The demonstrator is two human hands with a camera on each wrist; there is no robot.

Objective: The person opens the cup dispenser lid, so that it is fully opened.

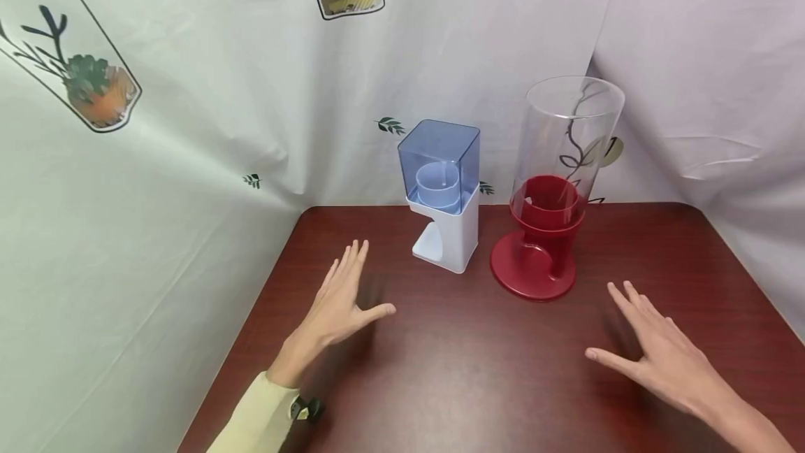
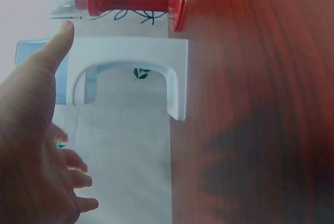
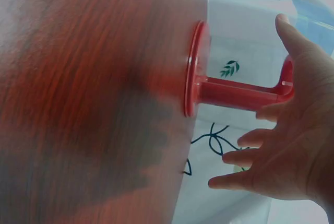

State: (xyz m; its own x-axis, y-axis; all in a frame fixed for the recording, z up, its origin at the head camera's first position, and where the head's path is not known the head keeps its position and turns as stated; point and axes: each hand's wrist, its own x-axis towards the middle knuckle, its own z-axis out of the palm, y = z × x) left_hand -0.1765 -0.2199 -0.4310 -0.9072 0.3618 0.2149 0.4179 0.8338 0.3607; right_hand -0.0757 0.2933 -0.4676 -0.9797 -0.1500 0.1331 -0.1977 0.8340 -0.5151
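Above the table, my left hand (image 1: 336, 306) is held with fingers straight and thumb spread, touching nothing. Nearest to it stands a small white dispenser (image 1: 457, 240) with a see-through blue square top (image 1: 411, 152) and an inner cup. My right hand (image 1: 666, 351) hovers likewise on the right, fingers extended and holding nothing. Beyond its fingertips is a red dispenser (image 1: 533, 271) with a round base and a tall clear cylinder (image 1: 560, 138) on top. Both dispensers stand upright near the back edge, side by side. The left wrist view shows the white dispenser's arched front (image 2: 130, 51).
The dark red wooden table (image 1: 453, 369) has rounded back corners. A white cloth (image 1: 251, 89) printed with plants hangs behind it and along the left. The left wrist wears a dark band (image 1: 308, 409) below a pale sleeve (image 1: 260, 414).
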